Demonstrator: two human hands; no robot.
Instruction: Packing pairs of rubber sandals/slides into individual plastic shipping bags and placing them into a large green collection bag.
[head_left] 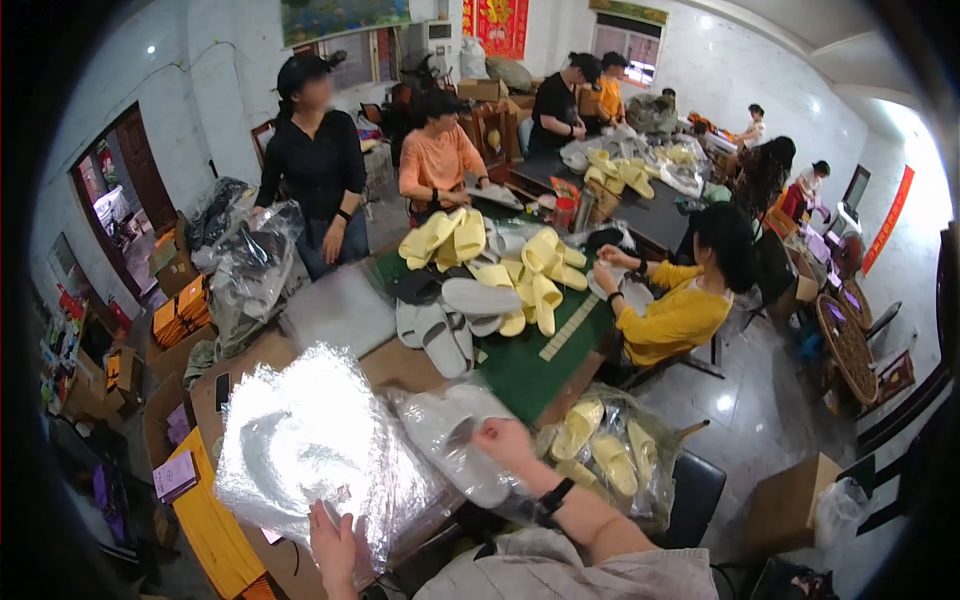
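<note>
Right hand [505, 443] grasps one bag [462, 458] (gray footwear [430, 413] inside).

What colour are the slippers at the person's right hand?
Light grey; the slippers show best in the head view.

On my feed the wearer's clothing shows as a loose, pale greyish-beige garment [570, 575] at the lower edge, its cloth soft and creased, with a few thin, faint darker lines running across it. I can make out its edge on the right, where the fabric hangs in folds. The right forearm [598, 520] is bare, and around its wrist I see a black wristband [556, 496], fairly broad and matt; I cannot tell whether it is a watch. The right hand [503, 443] and left hand [333, 545] are both bare. A dark patch [375, 592] shows near the left wrist, too cropped for me to identify.
</note>
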